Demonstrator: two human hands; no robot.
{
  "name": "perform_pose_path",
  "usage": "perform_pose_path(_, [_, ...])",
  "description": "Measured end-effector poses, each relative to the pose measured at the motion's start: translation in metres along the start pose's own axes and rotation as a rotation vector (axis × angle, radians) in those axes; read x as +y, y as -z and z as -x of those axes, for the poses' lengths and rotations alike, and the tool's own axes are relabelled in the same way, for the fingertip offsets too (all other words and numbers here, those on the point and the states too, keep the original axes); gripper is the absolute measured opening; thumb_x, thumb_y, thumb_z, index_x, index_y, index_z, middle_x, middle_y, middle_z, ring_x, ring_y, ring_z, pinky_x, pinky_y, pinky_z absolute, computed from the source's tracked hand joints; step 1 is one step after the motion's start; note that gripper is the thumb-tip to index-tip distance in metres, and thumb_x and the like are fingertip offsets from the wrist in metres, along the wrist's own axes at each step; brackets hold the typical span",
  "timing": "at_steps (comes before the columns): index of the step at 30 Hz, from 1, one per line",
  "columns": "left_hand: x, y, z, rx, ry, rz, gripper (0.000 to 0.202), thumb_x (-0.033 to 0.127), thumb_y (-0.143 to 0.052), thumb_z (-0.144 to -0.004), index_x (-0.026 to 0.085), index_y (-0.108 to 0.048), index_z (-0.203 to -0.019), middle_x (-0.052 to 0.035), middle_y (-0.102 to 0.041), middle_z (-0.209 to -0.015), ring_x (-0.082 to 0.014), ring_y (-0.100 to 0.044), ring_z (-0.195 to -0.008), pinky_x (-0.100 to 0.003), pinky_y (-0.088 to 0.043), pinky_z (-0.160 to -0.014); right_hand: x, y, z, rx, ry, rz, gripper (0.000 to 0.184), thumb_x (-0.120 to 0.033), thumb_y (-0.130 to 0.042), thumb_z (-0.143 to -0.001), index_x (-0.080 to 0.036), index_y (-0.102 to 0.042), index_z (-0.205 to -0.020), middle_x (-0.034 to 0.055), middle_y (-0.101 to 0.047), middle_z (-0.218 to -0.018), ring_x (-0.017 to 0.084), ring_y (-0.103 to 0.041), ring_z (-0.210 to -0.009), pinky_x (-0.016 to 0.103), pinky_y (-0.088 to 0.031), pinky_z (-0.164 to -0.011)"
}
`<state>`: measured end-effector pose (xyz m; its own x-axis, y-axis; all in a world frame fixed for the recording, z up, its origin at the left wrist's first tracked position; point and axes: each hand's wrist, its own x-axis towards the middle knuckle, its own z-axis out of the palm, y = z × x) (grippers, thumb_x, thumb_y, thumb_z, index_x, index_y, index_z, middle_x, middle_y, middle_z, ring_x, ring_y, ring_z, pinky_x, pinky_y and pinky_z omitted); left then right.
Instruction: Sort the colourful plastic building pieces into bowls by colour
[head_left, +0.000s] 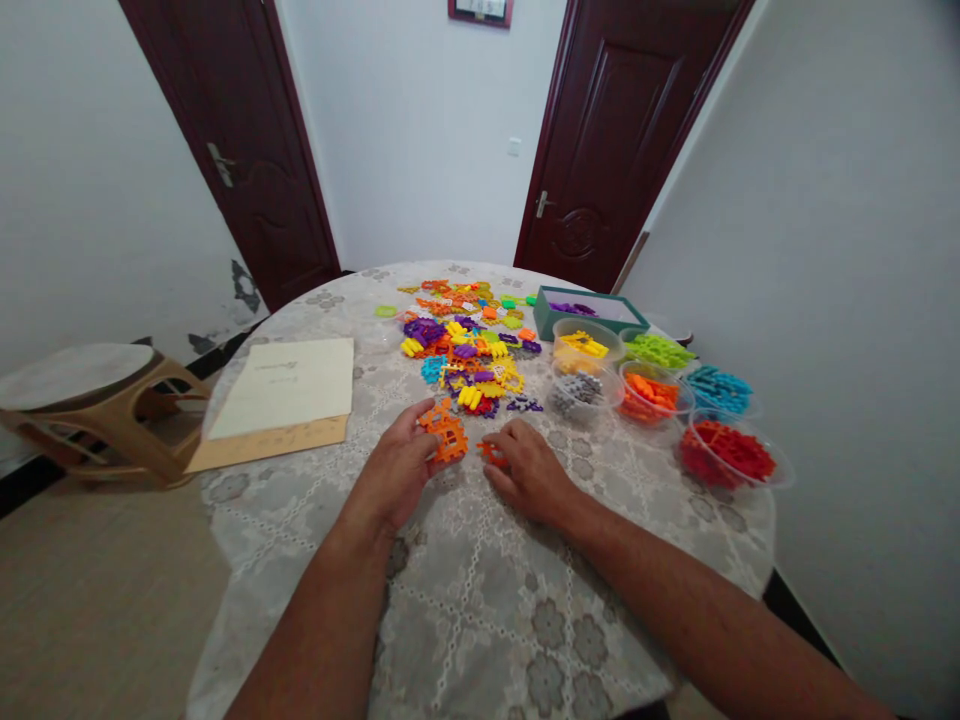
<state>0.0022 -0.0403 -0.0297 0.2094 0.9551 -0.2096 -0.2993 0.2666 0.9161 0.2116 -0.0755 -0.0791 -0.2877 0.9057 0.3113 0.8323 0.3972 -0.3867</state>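
Note:
My left hand (403, 458) is closed around an orange assembly of interlocking plastic pieces (447, 440), held just above the tablecloth near the middle of the table. Close by on its right, my right hand (527, 466) pinches a small orange plastic piece (493, 453) between thumb and fingers. A narrow gap separates the two orange parts. Straight ahead of both hands spreads a pile of mixed plastic pieces (480, 365) in purple, yellow, orange, blue and white. The fingertips of my right hand partly hide the small piece.
Clear tubs of sorted pieces stand at right: yellow (589, 345), grey (577, 390), orange (651, 394), green (660, 348), blue (718, 388) and red (727, 453). Behind them sits a green box (551, 318) with purple pieces. Paper sheets (289, 385) lie at left, beyond which is a stool (105, 410).

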Motion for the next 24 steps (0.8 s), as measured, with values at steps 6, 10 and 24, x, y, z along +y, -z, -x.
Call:
perform_pose_path(6, [0.002, -0.001, 0.002, -0.051, 0.037, 0.110, 0.072, 0.004, -0.066, -0.071, 0.017, -0.056, -0.141, -0.0131, -0.073, -0.119, -0.0205, -0.073, -0.095, -0.036, -0.065, -0.081, 0.008, 0.000, 0.001, 0.216, -0.107, -0.320, 0.030, -0.019, -0.068, -0.094, -0.024, -0.069, -0.124, 0.0064, -0.061, -0.112, 0.021, -0.061, -0.101, 0.035, -0.051, -0.091])
perform_pose_path(10, [0.001, -0.004, 0.005, -0.088, 0.080, 0.117, 0.076, 0.006, -0.065, -0.072, 0.019, -0.051, -0.145, -0.0152, -0.072, -0.126, -0.0226, -0.075, -0.095, -0.041, -0.065, -0.079, 0.005, 0.007, -0.001, 0.266, -0.166, -0.493, 0.029, -0.025, -0.069, -0.095, -0.026, -0.070, -0.124, 0.0045, -0.063, -0.113, 0.020, -0.062, -0.100, 0.035, -0.051, -0.090])
perform_pose_path(24, [-0.012, -0.013, 0.008, -0.179, -0.057, -0.312, 0.075, 0.023, -0.068, -0.080, 0.020, -0.051, -0.152, -0.0132, -0.070, -0.136, -0.0276, -0.070, -0.121, -0.042, -0.055, -0.105, -0.017, 0.003, 0.001, 0.104, 0.007, -0.477, 0.053, -0.018, -0.067, -0.095, -0.028, -0.051, -0.145, 0.0077, -0.060, -0.130, 0.021, -0.061, -0.115, 0.040, -0.052, -0.101])
